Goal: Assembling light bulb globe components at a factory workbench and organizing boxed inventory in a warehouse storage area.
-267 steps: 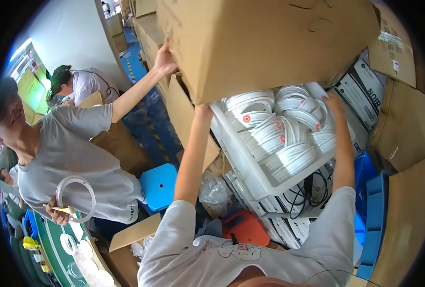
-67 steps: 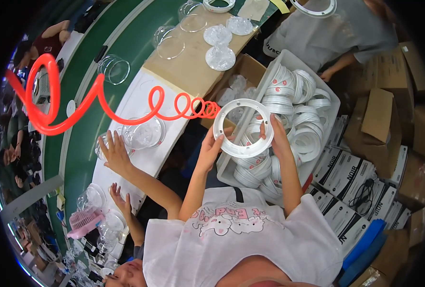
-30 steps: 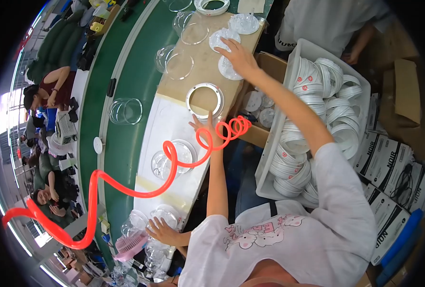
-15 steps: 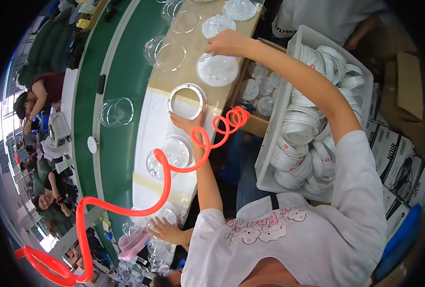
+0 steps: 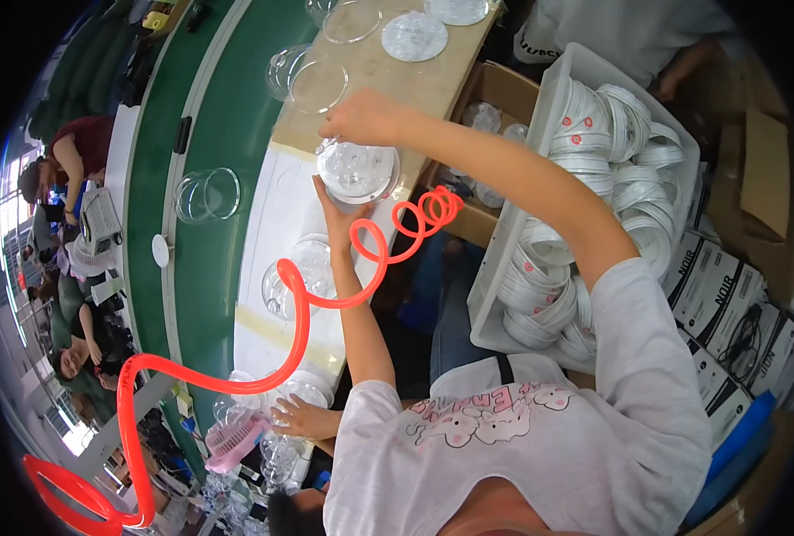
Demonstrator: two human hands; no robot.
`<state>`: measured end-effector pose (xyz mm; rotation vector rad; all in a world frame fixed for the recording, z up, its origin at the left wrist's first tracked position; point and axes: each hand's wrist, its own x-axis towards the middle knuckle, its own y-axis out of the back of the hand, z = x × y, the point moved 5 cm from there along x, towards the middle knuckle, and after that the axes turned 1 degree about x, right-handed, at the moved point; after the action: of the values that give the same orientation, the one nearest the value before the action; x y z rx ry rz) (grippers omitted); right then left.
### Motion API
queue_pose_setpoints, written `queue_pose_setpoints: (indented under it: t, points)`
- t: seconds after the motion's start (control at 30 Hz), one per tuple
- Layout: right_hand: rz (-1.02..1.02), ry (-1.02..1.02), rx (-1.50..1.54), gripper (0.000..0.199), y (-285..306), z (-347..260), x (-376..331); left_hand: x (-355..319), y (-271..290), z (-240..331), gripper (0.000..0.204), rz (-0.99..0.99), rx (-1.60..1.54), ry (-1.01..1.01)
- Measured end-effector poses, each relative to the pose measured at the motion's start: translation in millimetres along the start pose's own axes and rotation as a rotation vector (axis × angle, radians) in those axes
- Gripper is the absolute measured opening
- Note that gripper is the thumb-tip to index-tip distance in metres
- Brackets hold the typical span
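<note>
A round clear disc with a bubbly pattern (image 5: 354, 168) lies over a white ring (image 5: 392, 175) at the near side of the bench. My right hand (image 5: 366, 118) grips the disc's far edge, with its fingers bent down and partly hidden. From the near side, my left hand (image 5: 336, 214) holds the ring, its thumb and fingers around the rim. Whether the disc sits fully inside the ring cannot be seen. Beyond my right hand lie another patterned disc (image 5: 415, 37) and a clear glass-like cover (image 5: 319, 87).
A red coiled hose (image 5: 299, 330) hangs across the view. White rings fill a bin (image 5: 491, 295) at right, beside a cardboard box (image 5: 468, 219) of clear parts. A green conveyor (image 5: 227, 116) runs along the left. Another person's hand (image 5: 303, 417) rests near a pink basket (image 5: 236, 438).
My right hand has come from the far part of the bench toward my left hand, bringing the clear disc onto the white ring. The view has shifted slightly.
</note>
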<state>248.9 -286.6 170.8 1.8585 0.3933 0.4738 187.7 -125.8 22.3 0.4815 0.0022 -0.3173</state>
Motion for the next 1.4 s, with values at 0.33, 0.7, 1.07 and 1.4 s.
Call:
queue_pose_setpoints:
  t: [0.33,0.7,1.07,1.4]
  points:
    - [0.005,0.143,-0.069,0.010,-29.0,-27.0,16.0,-5.6,-3.9,1.0,0.121,0.003,-0.152,0.001]
    - [0.028,0.239,-0.116,0.003,-41.7,-33.9,26.3,-7.4,-5.0,-8.0,0.117,0.025,-0.055,0.103]
    - [0.040,0.141,-0.105,0.005,-51.4,-39.3,20.9,-12.6,-3.5,0.3,0.108,0.039,0.006,0.056]
    - [0.037,-0.014,0.054,0.015,-38.0,-21.5,13.4,-11.5,-2.9,-1.8,0.112,-0.013,0.359,0.025]
